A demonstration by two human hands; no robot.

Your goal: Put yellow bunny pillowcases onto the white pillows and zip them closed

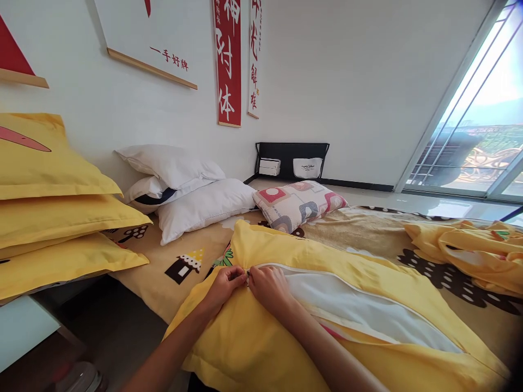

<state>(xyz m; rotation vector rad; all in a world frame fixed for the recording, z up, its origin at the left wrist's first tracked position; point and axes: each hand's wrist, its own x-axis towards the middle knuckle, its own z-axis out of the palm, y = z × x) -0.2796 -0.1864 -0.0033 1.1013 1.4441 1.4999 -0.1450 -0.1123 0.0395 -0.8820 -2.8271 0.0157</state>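
Note:
A yellow pillowcase (229, 337) lies before me with a white pillow (351, 299) inside. Its long zipper opening gapes to the right of my hands, baring the white pillow. At the opening's left end, my left hand (226, 284) pinches the pillowcase fabric beside the zipper. Close against it, my right hand (272, 286) is closed in a pinch at the zipper's end, with a small dark zipper pull (248, 274) between the fingertips. Part of the zipper is hidden under the fingers.
Several yellow pillows (61, 218) are stacked at the left. White pillows (208, 201) and a patterned pillow (302, 204) lie beyond on a brown printed blanket (151, 283). Crumpled yellow fabric (474, 250) lies at the right. A black rack (292, 152) stands by the wall.

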